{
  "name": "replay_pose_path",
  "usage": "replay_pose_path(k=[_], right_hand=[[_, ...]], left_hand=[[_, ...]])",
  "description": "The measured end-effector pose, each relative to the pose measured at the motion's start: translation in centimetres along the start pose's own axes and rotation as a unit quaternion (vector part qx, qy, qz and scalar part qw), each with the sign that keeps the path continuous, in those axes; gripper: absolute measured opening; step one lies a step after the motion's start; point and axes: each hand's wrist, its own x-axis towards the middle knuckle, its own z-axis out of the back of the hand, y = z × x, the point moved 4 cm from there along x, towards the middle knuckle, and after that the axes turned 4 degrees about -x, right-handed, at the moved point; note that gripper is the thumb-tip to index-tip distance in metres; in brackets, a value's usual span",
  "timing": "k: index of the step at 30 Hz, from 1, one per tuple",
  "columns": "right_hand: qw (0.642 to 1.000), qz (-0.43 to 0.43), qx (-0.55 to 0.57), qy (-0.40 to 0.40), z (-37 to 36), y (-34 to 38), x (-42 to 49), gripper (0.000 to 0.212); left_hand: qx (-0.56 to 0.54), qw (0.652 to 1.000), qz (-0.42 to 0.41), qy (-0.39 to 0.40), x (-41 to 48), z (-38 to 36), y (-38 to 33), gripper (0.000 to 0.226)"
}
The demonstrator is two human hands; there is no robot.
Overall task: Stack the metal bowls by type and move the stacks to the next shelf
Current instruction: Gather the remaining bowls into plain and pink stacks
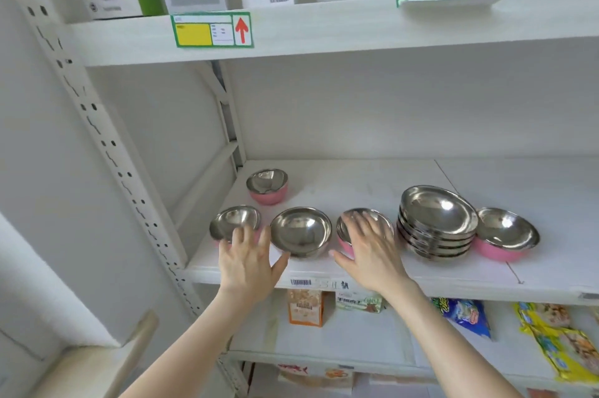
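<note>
Metal bowls stand on the white middle shelf (372,183). A pink-sided bowl (267,186) sits at the back left. Along the front run another pink-sided bowl (231,219), an all-metal bowl (300,230), a pink-sided bowl (382,219), a stack of several all-metal bowls (437,222) and a wider pink-sided bowl (505,234). My left hand (248,263) is open, fingers spread, in front of the left front bowl and beside the all-metal one. My right hand (366,246) is open, reaching over the middle pink-sided bowl and hiding part of it.
A perforated upright (107,144) bounds the shelf on the left. The shelf above (324,31) carries boxed electronics and a price tag. The shelf below (356,336) holds snack boxes and bags. The right part of the middle shelf lies bare.
</note>
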Motion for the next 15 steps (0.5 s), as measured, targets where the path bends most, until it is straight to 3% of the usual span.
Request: replay_pose_path(k=[6,15], right_hand=[[0.997,0.001,0.011,0.070,-3.5,-0.4,7.3,0.077],[0.983,0.001,-0.020,0.183,-7.2,0.2,12.8,0.069]], left_hand=[[-0.049,0.998,0.022,0.029,5.0,-3.9,0.4,0.078],[-0.155,0.978,0.035,0.137,7.6,-7.5,-1.1,0.093]])
